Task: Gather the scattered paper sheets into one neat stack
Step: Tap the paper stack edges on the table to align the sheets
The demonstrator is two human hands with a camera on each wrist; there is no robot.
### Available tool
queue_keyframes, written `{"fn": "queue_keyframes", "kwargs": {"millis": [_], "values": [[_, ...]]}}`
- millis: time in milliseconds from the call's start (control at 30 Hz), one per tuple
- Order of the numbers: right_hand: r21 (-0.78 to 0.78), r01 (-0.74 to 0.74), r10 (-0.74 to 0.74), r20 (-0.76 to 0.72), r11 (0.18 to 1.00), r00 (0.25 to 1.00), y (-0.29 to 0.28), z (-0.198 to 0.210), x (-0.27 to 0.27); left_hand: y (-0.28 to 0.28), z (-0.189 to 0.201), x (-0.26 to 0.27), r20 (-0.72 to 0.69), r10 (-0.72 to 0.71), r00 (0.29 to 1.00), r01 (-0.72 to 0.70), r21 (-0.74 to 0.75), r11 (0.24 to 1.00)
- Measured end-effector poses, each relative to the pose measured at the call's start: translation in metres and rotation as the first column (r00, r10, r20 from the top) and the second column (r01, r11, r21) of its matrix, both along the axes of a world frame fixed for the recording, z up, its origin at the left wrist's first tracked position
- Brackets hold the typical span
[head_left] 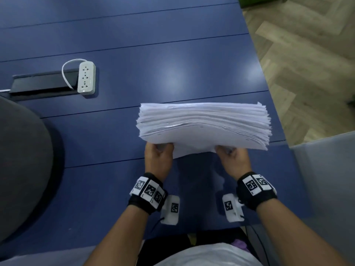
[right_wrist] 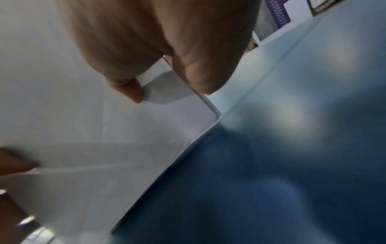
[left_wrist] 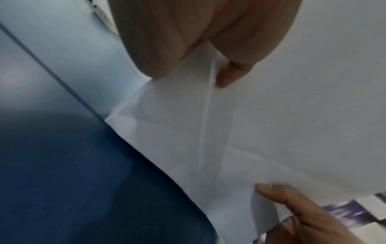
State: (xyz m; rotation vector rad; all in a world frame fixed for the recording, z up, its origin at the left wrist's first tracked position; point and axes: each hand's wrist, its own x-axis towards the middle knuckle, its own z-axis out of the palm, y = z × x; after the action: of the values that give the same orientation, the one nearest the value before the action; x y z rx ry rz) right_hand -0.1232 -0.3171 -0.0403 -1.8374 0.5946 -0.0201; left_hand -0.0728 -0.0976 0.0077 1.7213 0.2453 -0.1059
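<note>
A thick stack of white paper sheets [head_left: 203,125] is held tilted over the blue table [head_left: 115,54], its slightly uneven sheet edges turned up towards me. My left hand [head_left: 159,150] grips the stack's near side on the left. My right hand [head_left: 232,152] grips it on the right. In the left wrist view the left hand [left_wrist: 200,66] pinches the paper [left_wrist: 271,115] between thumb and fingers. In the right wrist view the right hand [right_wrist: 167,85] pinches the paper [right_wrist: 83,115] the same way. There the stack's lower edge looks to meet the table [right_wrist: 271,165].
A white power strip [head_left: 86,76] lies at the back left beside a black cable slot [head_left: 40,83]. A dark grey chair back [head_left: 19,160] stands at the left. The table ends just right of the stack, over wood floor [head_left: 307,54] and a grey surface [head_left: 326,179].
</note>
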Motion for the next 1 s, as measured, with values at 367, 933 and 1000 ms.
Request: {"fn": "queue_keyframes", "kwargs": {"millis": [367,933,1000], "values": [[0.104,0.029,-0.04,0.106,0.994,0.994,0.01,-0.005,0.0,0.0,-0.014,-0.008,0.02,0.046,0.999,-0.044,-0.093,0.995],[0.088,-0.068,0.069,-0.015,0.994,0.997,-0.007,-0.006,-0.008,0.006,0.05,0.009,0.204,-0.015,0.979,0.026,-0.052,0.998],[-0.016,-0.099,0.099,0.0,0.995,0.995,-0.015,0.016,-0.009,0.006,0.05,0.005,0.219,-0.011,0.976,0.024,-0.057,0.998]]}}
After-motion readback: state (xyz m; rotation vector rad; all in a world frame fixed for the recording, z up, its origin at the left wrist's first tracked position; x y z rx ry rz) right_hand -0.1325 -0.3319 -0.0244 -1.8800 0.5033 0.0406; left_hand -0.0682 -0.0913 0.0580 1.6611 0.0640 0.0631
